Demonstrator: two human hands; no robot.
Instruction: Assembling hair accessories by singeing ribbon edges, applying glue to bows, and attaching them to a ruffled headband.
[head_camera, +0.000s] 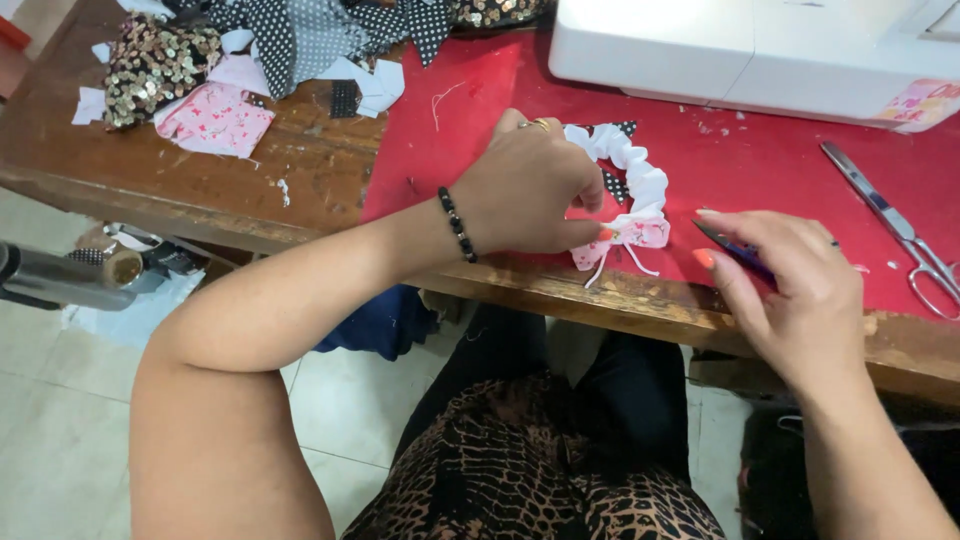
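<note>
A gathered white fabric band, ruffled into a curved arc with a small pink patterned bow at its lower end (632, 190), lies on a red cloth mat (780, 170) near the front edge of a worn brown wooden table (200, 180). Thin white threads trail from the bow toward the table edge. A scrap of black fabric with white dots peeks out from under the band.

The person's left hand (530, 190) rests over the left part of the band, fingers curled down and the thumb pinching the bow end against the mat. A ring sits on one finger and a black beaded bracelet (457, 225) circles the wrist.

The right hand (790, 290) is just to the right of the bow, closed around a small dark thread snipper (735, 248) whose pointed tip aims toward the bow without touching it. The nails are painted orange.

Farther right on the mat lies a pair of long silver metal scissors (895, 225), closed, handles toward the table edge. Behind the band stands the base of a white sewing machine (740, 50).

At the far left of the table is a heap of fabric scraps: black cloth with white dots (300, 35), gold sequinned pieces (155, 65), and a pink printed patch (218, 118), with small white offcuts among them.

Below the table edge, the person's lap shows a brown and black patterned garment (530, 470) above a pale tiled floor (60, 430).
</note>
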